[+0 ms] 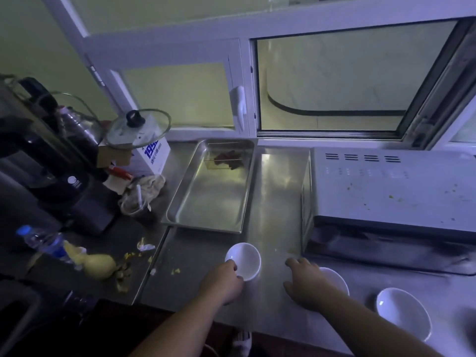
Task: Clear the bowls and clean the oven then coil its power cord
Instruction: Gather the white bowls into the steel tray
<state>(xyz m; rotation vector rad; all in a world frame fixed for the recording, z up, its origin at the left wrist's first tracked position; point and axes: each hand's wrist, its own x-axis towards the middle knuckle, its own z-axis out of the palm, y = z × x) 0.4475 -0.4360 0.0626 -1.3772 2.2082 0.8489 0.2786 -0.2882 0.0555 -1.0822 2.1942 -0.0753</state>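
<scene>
A person stands at a dim stainless steel counter (270,215). The left hand (222,282) grips the near rim of a small white ceramic bowl (244,260), fingers curled around its edge. The right hand (307,283) lies over a second white bowl (334,279) with fingers spread; whether it holds that bowl cannot be told. A third white bowl (403,313) sits further right. A white countertop oven (391,186), its top speckled with crumbs, stands behind the bowls. An empty rectangular steel tray (211,197) lies left of the oven.
</scene>
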